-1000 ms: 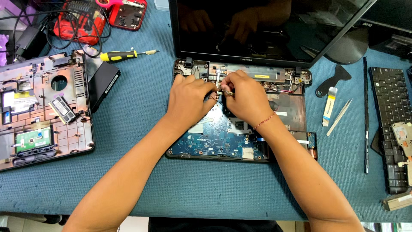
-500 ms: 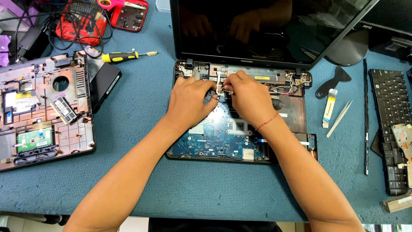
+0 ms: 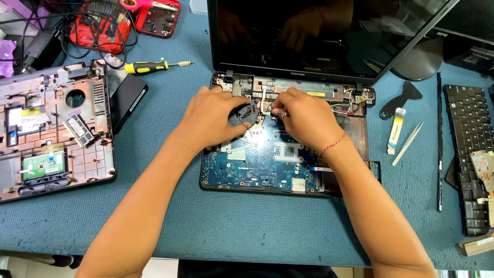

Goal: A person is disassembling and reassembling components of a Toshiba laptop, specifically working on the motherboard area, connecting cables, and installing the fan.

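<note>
1. At the middle of the blue desk [image 3: 154, 216], an opened laptop base [image 3: 288, 149] lies with its keyboard deck removed, so the blue circuit board [image 3: 257, 172] and cooling fan [image 3: 246, 114] are laid bare for reaching into.
2. Its dark screen [image 3: 319, 36] stands tilted back, which leaves the hinge area free.
3. The left hand [image 3: 211, 121] lies flat over the fan, fingers together and pressing down, seemingly to steady the part; it grips nothing that I can see.
4. The right hand [image 3: 303, 121] sits just beside it, fingers pinched on a small connector or wire [image 3: 271, 109] near the thin cables at the board's top edge; what exactly is pinched is too small to tell.
5. Off to the right, a black pry tool [image 3: 401, 98], white tweezers [image 3: 407, 144] and the detached keyboard [image 3: 471, 154] lie within easy reach, apart from the work.
6. On the left lies a second laptop shell [image 3: 51, 128], inner side up, and a yellow-handled screwdriver [image 3: 149, 67] rests well apart from both hands.
</note>
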